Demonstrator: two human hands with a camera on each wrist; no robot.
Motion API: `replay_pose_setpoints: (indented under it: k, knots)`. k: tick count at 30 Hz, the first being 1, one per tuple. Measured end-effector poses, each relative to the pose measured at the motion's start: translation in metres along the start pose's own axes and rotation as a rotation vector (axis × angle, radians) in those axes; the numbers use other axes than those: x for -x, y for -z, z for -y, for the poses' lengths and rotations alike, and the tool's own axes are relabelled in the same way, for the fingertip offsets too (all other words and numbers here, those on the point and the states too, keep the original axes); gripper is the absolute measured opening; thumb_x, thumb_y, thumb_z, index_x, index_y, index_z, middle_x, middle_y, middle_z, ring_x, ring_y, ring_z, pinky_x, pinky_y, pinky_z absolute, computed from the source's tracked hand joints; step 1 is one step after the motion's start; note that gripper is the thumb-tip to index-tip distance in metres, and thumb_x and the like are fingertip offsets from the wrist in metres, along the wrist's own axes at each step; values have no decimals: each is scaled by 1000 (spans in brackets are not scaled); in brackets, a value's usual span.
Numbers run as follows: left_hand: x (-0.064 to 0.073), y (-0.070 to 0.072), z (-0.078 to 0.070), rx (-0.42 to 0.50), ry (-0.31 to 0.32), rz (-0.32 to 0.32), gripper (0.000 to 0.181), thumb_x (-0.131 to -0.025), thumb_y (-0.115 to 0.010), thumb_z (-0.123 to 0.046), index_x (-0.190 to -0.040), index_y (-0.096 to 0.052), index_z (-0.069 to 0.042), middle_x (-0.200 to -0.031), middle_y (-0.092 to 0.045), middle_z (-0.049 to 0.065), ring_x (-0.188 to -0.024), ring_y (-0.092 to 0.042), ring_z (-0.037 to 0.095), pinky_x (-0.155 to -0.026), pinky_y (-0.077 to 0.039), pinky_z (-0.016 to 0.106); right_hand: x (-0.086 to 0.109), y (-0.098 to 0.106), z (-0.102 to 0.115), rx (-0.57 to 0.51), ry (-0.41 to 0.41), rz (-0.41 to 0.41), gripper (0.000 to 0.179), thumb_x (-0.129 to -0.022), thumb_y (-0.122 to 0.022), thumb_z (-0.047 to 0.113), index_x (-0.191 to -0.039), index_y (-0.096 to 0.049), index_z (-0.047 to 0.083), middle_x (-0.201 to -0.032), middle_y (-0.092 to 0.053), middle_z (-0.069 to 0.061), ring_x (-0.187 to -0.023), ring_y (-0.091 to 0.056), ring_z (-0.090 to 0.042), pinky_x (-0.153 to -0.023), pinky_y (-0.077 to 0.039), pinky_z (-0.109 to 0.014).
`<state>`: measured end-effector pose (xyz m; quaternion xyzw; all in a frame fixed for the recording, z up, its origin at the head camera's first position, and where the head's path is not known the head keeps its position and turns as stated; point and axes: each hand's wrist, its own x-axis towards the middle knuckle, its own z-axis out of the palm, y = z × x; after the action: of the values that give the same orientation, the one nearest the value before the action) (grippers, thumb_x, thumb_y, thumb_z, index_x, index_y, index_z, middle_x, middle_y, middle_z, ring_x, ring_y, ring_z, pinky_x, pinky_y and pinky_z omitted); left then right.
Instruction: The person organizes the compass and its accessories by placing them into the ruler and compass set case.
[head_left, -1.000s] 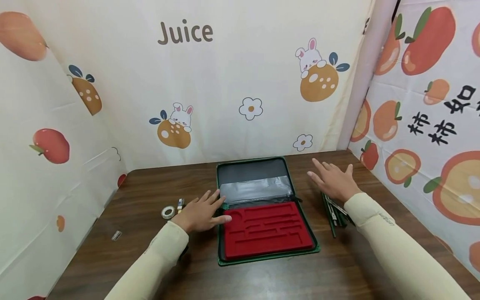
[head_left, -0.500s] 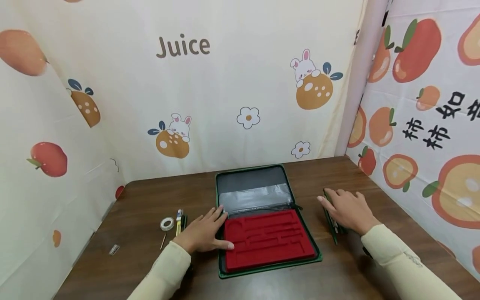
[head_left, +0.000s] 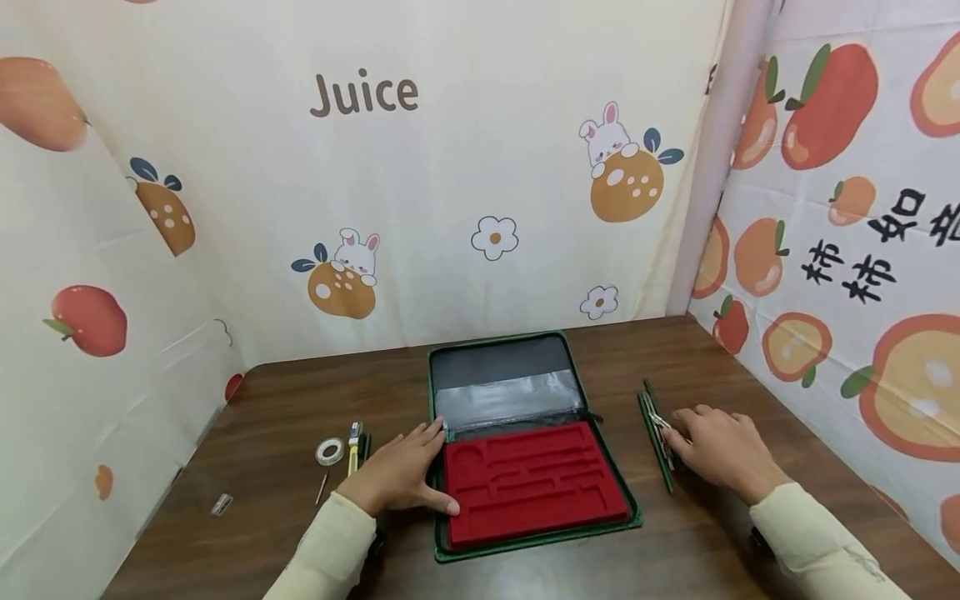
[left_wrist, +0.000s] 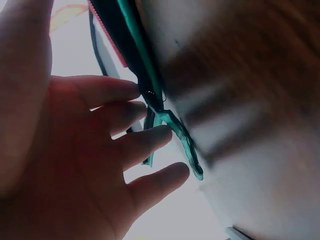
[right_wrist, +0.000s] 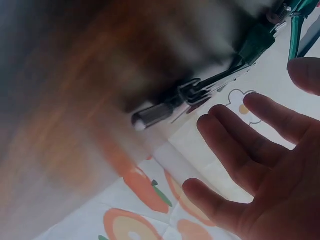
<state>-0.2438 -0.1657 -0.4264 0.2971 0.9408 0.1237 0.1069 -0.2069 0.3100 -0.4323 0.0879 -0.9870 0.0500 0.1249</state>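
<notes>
An unzipped green case [head_left: 633, 517] lies spread on the table, its red tray [head_left: 525, 521] shaped with several hollows. My left hand [head_left: 401, 471] rests on the case's left edge, fingers spread; in the left wrist view the fingers [left_wrist: 145, 145] extend beside the zipped green rim [left_wrist: 187, 145]. To the right of the case, my right hand [head_left: 723, 454] hovers by a small bunch of slim green sticks [head_left: 655, 442] and metal drawing tools [head_left: 658, 421]. Seen from the right wrist, its fingers are loosely bent and apart from a metal tool with a dark cylindrical end [right_wrist: 152, 116].
Left of the case lie a roll of tape [head_left: 330, 452], a yellow utility knife [head_left: 354, 450], a thin brown stick [head_left: 322, 488] and a small metal sharpener [head_left: 222, 504]. The case's dark lid [head_left: 502, 358] has a clear pocket. Printed curtains border the table.
My right hand has lowered toward the table and drawn back to the right, uncovering more of the green sticks. The left hand stays at the case's edge. The head view has tilted up slightly.
</notes>
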Motion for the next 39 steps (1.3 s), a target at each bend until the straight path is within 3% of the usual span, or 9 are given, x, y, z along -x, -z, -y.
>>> replay_pose_setpoints:
  k: [7, 14, 18, 26, 39]
  knots:
    - [2, 0, 5, 43, 7, 7, 115, -74, -70, -76, -155, -35, -3, -164, -24, 13, -148, -27, 34, -114, -26, 59, 6, -1, -5, 1, 17, 7, 25, -91, -71, 29, -101, -75, 6, -91, -70, -7, -78, -68, -28, -62, -51, -54]
    - [-7, 13, 10, -2, 16, 13, 110, -74, -73, -73, -154, -39, -5, -162, -29, 10, -146, -30, 37, -114, -26, 60, -4, 8, -9, -46, 48, 54, 6, -88, -75, 19, -88, -76, 14, -76, -63, 6, -63, -54, -10, -53, -47, -39]
    - [-9, 16, 11, -4, 30, 20, 111, -73, -74, -72, -154, -40, -5, -162, -29, 10, -146, -30, 37, -114, -26, 60, -12, 11, -8, -82, 40, 106, 5, -89, -74, 19, -88, -75, 15, -76, -63, 7, -63, -51, -10, -54, -45, -38]
    - [-8, 5, 10, 14, 17, 57, 112, -74, -70, -76, -155, -38, -4, -163, -27, 10, -146, -29, 37, -114, -26, 60, -15, 4, -8, -103, -22, 228, 8, -90, -72, 19, -83, -71, 15, -69, -57, 7, -59, -47, -13, -52, -40, -36]
    - [-3, 7, 10, 10, 3, 25, 112, -74, -70, -76, -155, -38, -4, -163, -27, 11, -146, -31, 37, -113, -28, 61, -18, 2, -7, -57, -2, 211, 16, -90, -70, 16, -76, -64, 20, -66, -50, 7, -58, -44, -14, -51, -37, -37]
